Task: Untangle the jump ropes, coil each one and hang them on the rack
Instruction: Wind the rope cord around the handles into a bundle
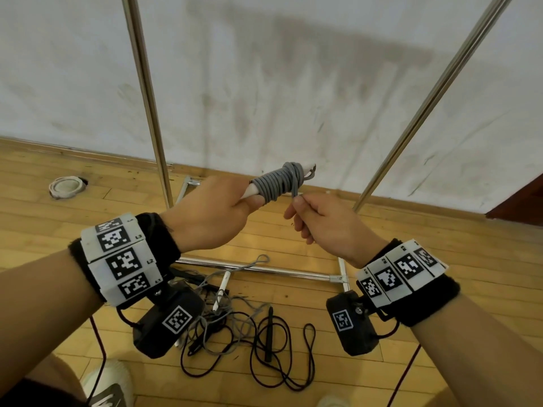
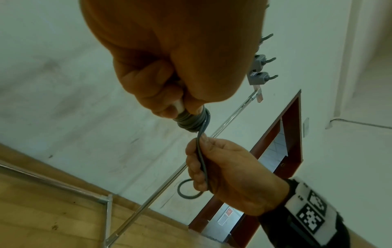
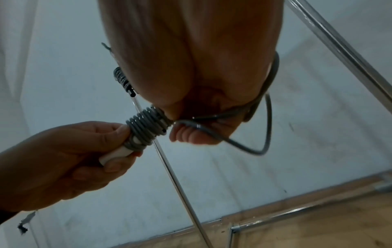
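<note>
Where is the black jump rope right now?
In the head view the black jump rope lies loose on the wooden floor, low in the middle, tangled beside a grey rope, in front of the rack's bottom bar.

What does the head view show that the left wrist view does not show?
Only the head view shows the tangled ropes on the wooden floor and a white ring near the wall. Only the left wrist view shows grey hooks at the rack's top and a doorway. Both show the left hand holding the white handles wrapped in grey rope, and the right hand pinching its loop.
</note>
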### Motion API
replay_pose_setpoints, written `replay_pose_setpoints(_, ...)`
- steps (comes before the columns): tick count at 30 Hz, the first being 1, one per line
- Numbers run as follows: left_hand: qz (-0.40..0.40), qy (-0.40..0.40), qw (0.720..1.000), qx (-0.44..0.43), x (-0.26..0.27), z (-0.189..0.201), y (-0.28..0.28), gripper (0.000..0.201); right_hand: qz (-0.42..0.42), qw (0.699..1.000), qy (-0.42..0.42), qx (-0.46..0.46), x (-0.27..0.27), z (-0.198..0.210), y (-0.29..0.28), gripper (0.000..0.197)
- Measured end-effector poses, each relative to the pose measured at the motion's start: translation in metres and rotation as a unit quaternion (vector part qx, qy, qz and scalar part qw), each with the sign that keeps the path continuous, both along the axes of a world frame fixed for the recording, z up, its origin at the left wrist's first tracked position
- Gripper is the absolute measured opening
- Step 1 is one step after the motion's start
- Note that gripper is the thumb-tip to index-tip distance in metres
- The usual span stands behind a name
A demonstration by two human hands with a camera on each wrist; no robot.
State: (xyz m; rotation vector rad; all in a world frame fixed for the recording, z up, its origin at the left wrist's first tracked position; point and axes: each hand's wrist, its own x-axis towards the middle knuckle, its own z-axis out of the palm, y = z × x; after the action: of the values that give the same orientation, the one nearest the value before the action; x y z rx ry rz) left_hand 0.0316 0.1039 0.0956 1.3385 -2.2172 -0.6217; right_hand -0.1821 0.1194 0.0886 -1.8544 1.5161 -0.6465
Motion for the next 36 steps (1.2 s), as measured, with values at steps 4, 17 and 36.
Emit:
replay_pose_setpoints(4, -0.008, 0.026, 0.999, 0.027, 0.002, 0.005, 0.002, 0.021, 0.010, 0.998, -0.055, -0.010, 0.002, -0.001, 0.001, 0.036)
replay_pose_setpoints(17, -0.141, 0.152, 0.964, 0.164, 0.017, 0.016, 0.003, 0.031, 0.087, 0.981, -0.170, 0.013, -0.005, -0.004, 0.004, 0.028)
replay_pose_setpoints(36, -0.243, -0.171, 0.927, 0.230, 0.009, -0.003, 0.014, 0.023, 0.210, 0.966, 0.145, -0.042, -0.023, -0.021, -0.016, 0.014)
